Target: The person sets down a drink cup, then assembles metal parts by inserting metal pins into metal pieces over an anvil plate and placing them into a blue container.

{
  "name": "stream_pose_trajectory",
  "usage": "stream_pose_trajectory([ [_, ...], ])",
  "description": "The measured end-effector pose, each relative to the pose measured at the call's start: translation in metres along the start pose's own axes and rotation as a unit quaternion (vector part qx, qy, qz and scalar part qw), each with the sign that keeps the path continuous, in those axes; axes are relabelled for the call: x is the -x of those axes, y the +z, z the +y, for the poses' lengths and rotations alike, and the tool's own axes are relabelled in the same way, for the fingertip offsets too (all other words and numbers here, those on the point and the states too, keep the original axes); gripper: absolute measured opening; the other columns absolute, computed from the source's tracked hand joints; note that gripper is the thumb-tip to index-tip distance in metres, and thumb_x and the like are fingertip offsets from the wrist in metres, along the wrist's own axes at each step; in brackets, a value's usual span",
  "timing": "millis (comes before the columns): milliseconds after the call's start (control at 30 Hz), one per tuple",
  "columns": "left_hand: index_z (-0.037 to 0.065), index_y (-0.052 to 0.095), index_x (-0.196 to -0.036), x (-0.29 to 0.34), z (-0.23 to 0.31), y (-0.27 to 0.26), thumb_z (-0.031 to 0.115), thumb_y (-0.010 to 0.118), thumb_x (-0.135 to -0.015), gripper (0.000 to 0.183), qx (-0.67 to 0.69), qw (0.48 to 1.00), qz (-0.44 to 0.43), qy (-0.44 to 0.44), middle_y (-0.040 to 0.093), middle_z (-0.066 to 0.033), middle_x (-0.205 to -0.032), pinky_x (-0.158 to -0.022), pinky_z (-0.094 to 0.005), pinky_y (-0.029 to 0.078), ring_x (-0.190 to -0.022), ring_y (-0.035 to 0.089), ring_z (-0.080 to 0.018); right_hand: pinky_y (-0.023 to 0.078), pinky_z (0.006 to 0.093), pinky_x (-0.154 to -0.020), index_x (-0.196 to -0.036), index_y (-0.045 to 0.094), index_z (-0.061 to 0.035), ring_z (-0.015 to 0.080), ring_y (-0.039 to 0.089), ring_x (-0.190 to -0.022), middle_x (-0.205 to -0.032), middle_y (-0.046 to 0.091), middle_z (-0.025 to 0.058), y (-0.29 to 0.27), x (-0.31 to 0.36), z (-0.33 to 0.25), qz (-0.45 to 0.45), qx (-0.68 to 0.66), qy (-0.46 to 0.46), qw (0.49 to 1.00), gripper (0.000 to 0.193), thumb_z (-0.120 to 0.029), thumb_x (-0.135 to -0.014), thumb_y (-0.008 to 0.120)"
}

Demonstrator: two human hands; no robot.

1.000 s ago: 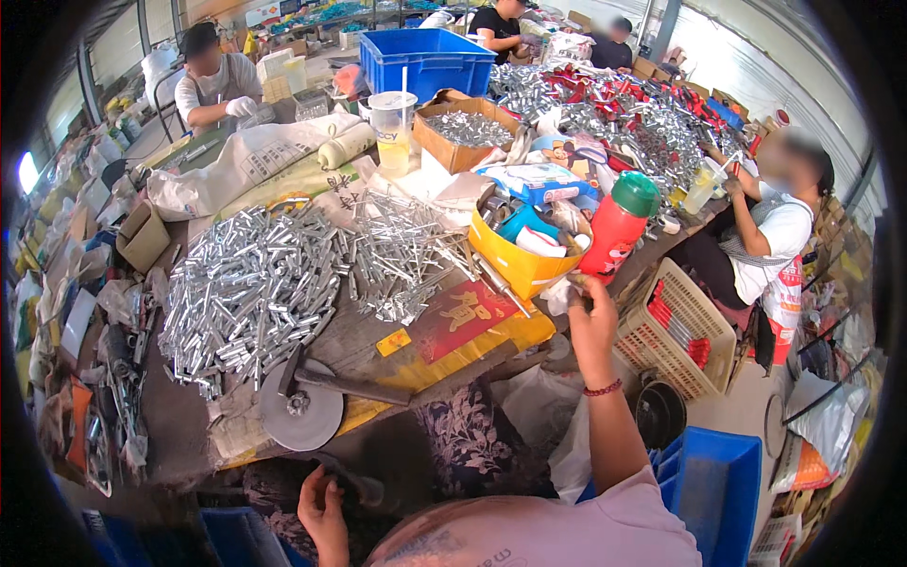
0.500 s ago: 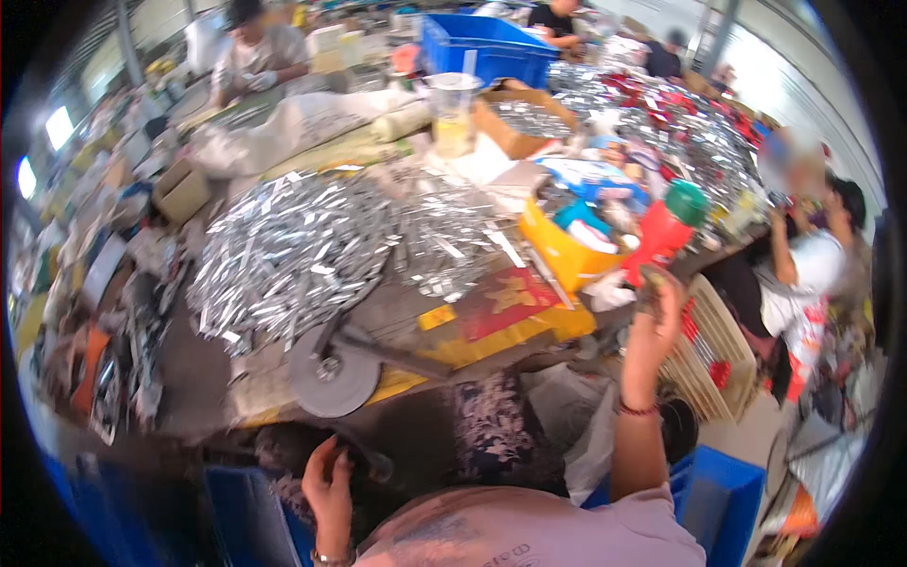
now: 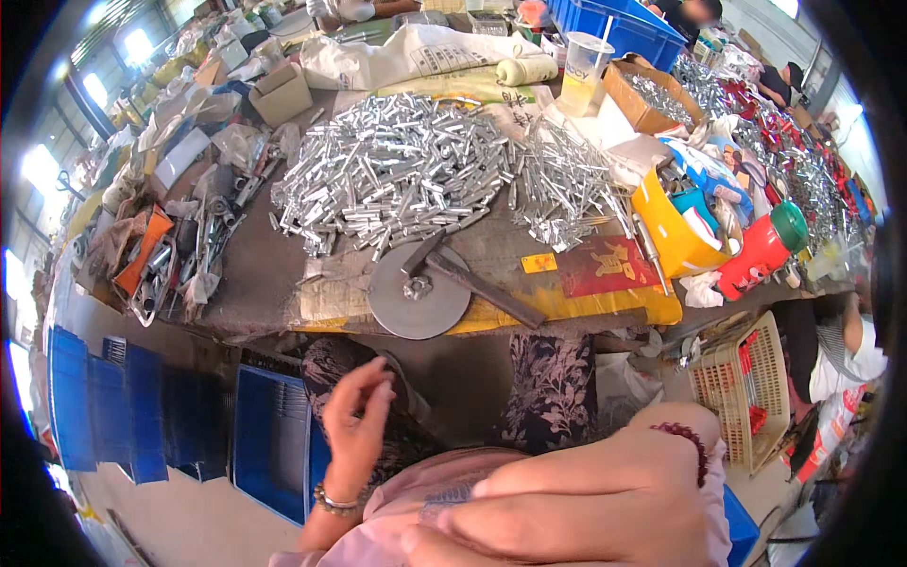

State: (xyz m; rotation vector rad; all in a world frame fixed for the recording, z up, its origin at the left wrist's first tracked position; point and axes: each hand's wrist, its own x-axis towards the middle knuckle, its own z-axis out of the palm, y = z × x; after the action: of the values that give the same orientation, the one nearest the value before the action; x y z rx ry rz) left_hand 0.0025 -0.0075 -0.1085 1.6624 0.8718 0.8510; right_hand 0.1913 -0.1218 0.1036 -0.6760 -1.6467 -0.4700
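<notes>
My left hand (image 3: 361, 416) hangs over my left thigh, in front of the table edge, with its fingers loosely bent and apart and nothing visible in them. Close to the camera, my right hand (image 3: 576, 506) is held across my chest, back of the hand up and fingers stretched to the left; its palm is hidden. A round grey metal disc (image 3: 444, 307) lies at the table's front edge. A hammer (image 3: 491, 291) rests across it, handle pointing right. Behind them is a large heap of short silver metal pieces (image 3: 397, 170), with a smaller heap of thin ones (image 3: 562, 184) to its right.
A yellow container (image 3: 666, 231) full of odds and ends and a red bottle with a green cap (image 3: 761, 255) stand on the right. A cup (image 3: 581, 76) and cardboard box (image 3: 652, 94) are behind. Blue crates (image 3: 250, 425) and a beige basket (image 3: 770, 387) sit below table level.
My right hand has come down from its raised place near the red bottle to my chest. My left hand is still over my left thigh. The view has shifted, showing the table farther up.
</notes>
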Motion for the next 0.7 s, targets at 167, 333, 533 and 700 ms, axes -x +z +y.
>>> stream_pose_trajectory([
  [167, 0.000, 0.068, -0.129, -0.053, 0.032, -0.021, -0.003, 0.062, -0.101, 0.029, -0.005, 0.996, 0.042, 0.078, 0.074, -0.0079, -0.108, -0.074, -0.0227, 0.054, -0.088, 0.065, -0.0084, 0.039, 0.0266, -0.045, -0.118, 0.079, -0.0148, 0.0115, 0.050, -0.054, -0.078, 0.058, 0.0006, 0.024, 0.014, -0.026, -0.051, -0.065, 0.091, 0.992, 0.036, -0.027, -0.085, 0.074],
  [333, 0.002, 0.068, -0.123, -0.140, 0.033, -0.005, 0.002, 0.069, -0.097, 0.026, -0.165, 0.972, 0.026, 0.163, 0.073, -0.0049, -0.104, -0.074, -0.0263, 0.056, -0.092, 0.066, -0.0124, 0.051, 0.0309, -0.055, -0.136, 0.068, -0.0125, 0.0152, 0.063, -0.063, -0.087, 0.063, -0.0020, 0.029, 0.054, -0.014, -0.326, -0.079, 0.105, 0.936, 0.053, -0.026, -0.085, 0.072],
  [533, 0.011, 0.062, -0.115, -0.186, 0.039, 0.023, 0.013, 0.078, -0.087, 0.032, -0.267, 0.952, -0.006, 0.153, 0.076, -0.0084, -0.090, -0.073, -0.0418, 0.054, -0.083, 0.073, -0.0301, 0.057, 0.0379, -0.063, -0.125, 0.073, -0.0130, 0.0267, 0.070, -0.071, -0.084, 0.068, 0.0067, -0.002, 0.110, 0.030, -0.256, 0.062, 0.356, 0.897, 0.039, -0.009, -0.086, 0.076],
  [700, 0.011, 0.063, -0.123, -0.196, 0.050, 0.019, 0.008, 0.080, -0.084, 0.043, -0.320, 0.938, -0.062, 0.117, 0.073, -0.0094, -0.086, -0.073, -0.0386, 0.054, -0.078, 0.070, -0.0246, 0.060, 0.0415, -0.074, -0.114, 0.072, -0.0088, 0.0338, 0.074, -0.088, -0.102, 0.074, 0.0134, -0.052, 0.149, 0.073, -0.176, 0.224, 0.430, 0.856, 0.028, -0.006, -0.087, 0.073],
])
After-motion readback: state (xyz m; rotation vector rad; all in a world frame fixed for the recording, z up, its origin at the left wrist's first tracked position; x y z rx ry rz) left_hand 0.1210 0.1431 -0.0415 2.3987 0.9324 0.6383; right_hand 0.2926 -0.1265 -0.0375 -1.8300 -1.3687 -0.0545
